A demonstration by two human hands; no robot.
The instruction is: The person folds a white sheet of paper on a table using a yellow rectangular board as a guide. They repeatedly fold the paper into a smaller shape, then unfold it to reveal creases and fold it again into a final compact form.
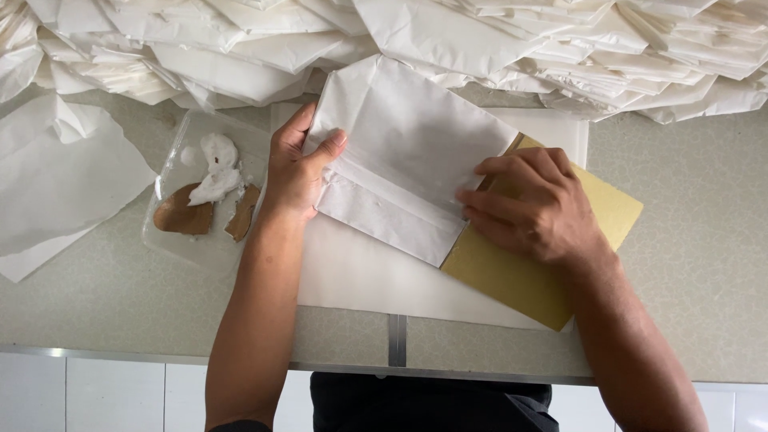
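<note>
**Folded white paper pinned over card**

Clear tray at 9 o'clock. Left hand pinches folded white paper, thumb on top. Right hand, fingers flat, presses its 3 o'clock edge onto yellow card.

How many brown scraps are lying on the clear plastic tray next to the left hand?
2: a larger rounded brown scrap at the clear plastic tray's left, and a narrower brown scrap nearer the left hand. The white wad may hide more.
</note>
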